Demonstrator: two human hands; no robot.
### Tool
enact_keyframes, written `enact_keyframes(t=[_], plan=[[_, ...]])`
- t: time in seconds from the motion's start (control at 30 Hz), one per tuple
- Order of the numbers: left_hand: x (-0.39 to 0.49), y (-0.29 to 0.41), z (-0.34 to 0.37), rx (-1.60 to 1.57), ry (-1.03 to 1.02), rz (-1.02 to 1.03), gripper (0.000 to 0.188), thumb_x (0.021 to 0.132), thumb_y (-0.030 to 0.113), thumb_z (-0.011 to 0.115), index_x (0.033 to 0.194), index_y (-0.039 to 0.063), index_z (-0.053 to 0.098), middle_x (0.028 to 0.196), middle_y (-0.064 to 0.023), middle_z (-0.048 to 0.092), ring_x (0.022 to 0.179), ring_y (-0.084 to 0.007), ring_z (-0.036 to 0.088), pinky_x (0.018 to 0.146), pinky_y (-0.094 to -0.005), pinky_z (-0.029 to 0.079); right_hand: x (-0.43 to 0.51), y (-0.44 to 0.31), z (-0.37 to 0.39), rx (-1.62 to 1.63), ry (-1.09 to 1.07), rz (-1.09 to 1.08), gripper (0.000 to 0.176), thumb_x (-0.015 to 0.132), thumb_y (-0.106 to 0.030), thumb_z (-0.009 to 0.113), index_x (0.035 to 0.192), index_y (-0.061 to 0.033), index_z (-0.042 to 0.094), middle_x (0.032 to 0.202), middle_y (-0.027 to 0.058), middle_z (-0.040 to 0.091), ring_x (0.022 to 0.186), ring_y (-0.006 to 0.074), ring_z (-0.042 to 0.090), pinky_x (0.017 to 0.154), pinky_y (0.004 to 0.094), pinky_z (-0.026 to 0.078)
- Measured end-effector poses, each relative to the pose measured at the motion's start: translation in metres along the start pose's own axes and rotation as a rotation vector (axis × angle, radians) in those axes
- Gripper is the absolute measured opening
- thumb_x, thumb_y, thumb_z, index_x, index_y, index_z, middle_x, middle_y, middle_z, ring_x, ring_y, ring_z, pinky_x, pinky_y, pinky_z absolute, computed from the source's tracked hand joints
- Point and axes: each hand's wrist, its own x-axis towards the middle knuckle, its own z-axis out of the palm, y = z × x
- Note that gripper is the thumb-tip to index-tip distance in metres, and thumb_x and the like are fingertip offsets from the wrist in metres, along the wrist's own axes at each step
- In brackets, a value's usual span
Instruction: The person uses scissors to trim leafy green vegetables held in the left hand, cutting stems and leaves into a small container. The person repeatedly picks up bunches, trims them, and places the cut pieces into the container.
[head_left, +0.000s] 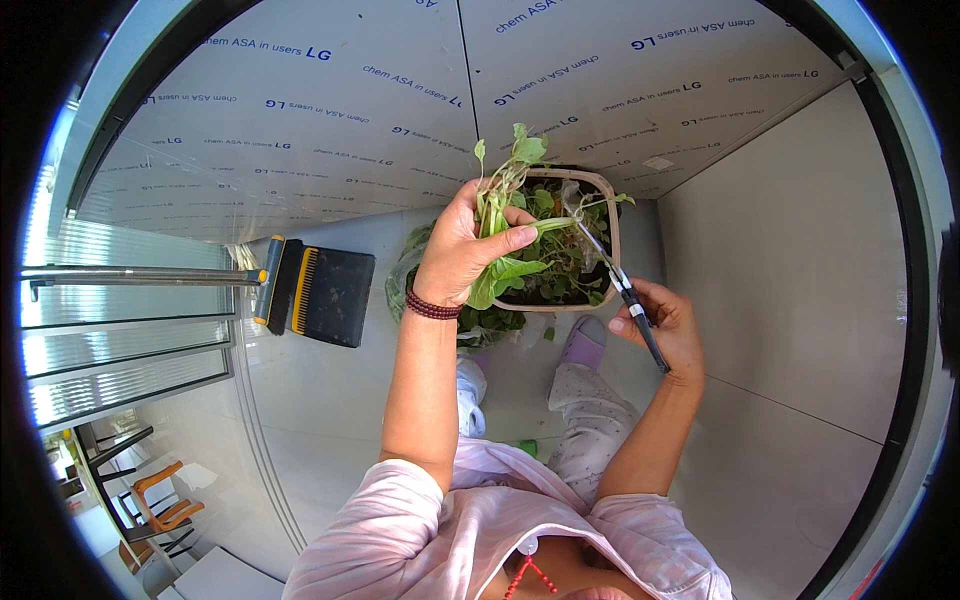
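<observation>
My left hand (469, 247) grips a bunch of leafy green vegetable stems (491, 217) between thumb and fingers. Leaves hang below the palm, and thin stems and roots stick up past the fingers. Black-handled scissors or snips (626, 289) with a metal blade are in my right hand (667, 326). Their tip is close to the end of a pale stem (555, 223) that points right from my left hand. Whether the blades touch it is hard to tell. Beneath sits a pale-rimmed bin (617, 247) holding more greens (551, 281) and a piece of clear plastic (574, 196).
A clear plastic bag (405, 281) of greens stands left of the bin, partly behind my left arm. Farther left are a broom (276, 289) and a black dustpan (341, 296). Film-covered wall panels (337, 165) rise beyond the bin. My slippered foot (585, 341) is just below it.
</observation>
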Motion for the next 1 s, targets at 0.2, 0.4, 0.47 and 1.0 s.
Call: enact_keyframes(t=[0.2, 0.4, 0.47, 1.0], plan=[[-0.001, 0.001, 0.001, 0.006, -0.002, 0.003, 0.052, 0.073, -0.005, 0.07, 0.117, 0.004, 0.045, 0.091, -0.0074, 0.062, 0.084, -0.0125, 0.059, 0.076, -0.0244, 0.047, 0.0, 0.003, 0.0, 0.009, 0.014, -0.017, 0.055, 0.059, -0.005, 0.084, 0.109, 0.0015, 0.061, 0.078, -0.0002, 0.061, 0.068, 0.0061, 0.056, 0.063, 0.019, 0.047], [0.001, -0.002, 0.0, -0.003, -0.009, 0.002, 0.052, 0.073, -0.005, 0.071, 0.117, 0.004, 0.045, 0.091, -0.0069, 0.062, 0.084, -0.0124, 0.059, 0.076, -0.0245, 0.047, 0.0, 0.003, -0.001, 0.007, 0.007, -0.015, 0.052, 0.06, -0.004, 0.084, 0.107, 0.0018, 0.062, 0.078, -0.0022, 0.059, 0.069, 0.0051, 0.055, 0.064, 0.0187, 0.047], [0.001, -0.003, 0.0, -0.007, -0.009, 0.005, 0.051, 0.073, -0.005, 0.071, 0.117, 0.004, 0.046, 0.09, -0.0065, 0.062, 0.084, -0.0124, 0.059, 0.077, -0.0246, 0.047, 0.0, 0.002, -0.001, 0.0, 0.012, -0.007, 0.051, 0.06, -0.003, 0.084, 0.106, 0.0019, 0.063, 0.077, -0.003, 0.058, 0.069, 0.0045, 0.054, 0.064, 0.0184, 0.046], [0.005, -0.015, -0.003, 0.319, -0.038, 0.016, 0.05, 0.073, -0.004, 0.07, 0.115, 0.001, 0.043, 0.087, -0.0053, 0.062, 0.081, -0.0098, 0.058, 0.073, -0.0245, 0.047, 0.005, -0.003, 0.018, -0.059, 0.157, -0.148, 0.048, 0.065, 0.001, 0.079, 0.109, 0.0006, 0.06, 0.08, -0.001, 0.06, 0.072, 0.0058, 0.054, 0.066, 0.0194, 0.044]])
